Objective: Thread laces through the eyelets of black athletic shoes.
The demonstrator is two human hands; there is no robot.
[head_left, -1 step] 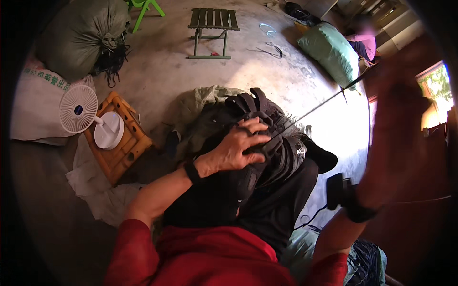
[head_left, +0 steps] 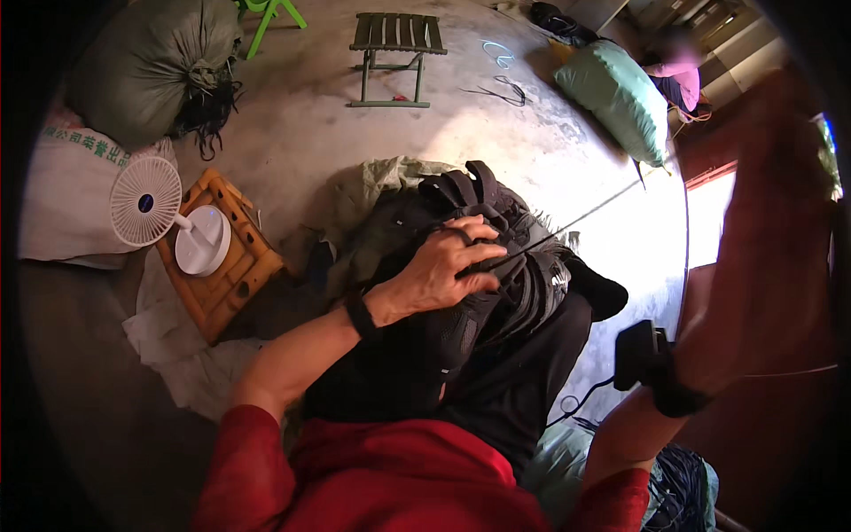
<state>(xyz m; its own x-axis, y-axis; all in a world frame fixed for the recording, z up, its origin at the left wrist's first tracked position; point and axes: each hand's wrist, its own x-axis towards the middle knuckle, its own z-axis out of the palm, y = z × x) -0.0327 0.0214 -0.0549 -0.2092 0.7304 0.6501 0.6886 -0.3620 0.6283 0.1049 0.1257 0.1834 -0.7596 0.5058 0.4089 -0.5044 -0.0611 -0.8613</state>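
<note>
My left hand rests on a bundle of black straps lying across my lap, its fingers bent and pressed onto the dark material. From beneath those fingers a thin black cord stretches up and to the right. My right hand is raised high at the right side, far from the bundle. It is smeared by motion and in shadow, so its fingers and any hold on the cord cannot be made out.
On the left, a white fan stands on a low bamboo stool, by large stuffed sacks. A folding stool is ahead. At the far right are a pale green sack and a seated person. Dark cords lie beside me.
My raised right arm has shifted slightly to the right, and the cord's visible line has changed with it. My left hand stays almost in place on the straps.
</note>
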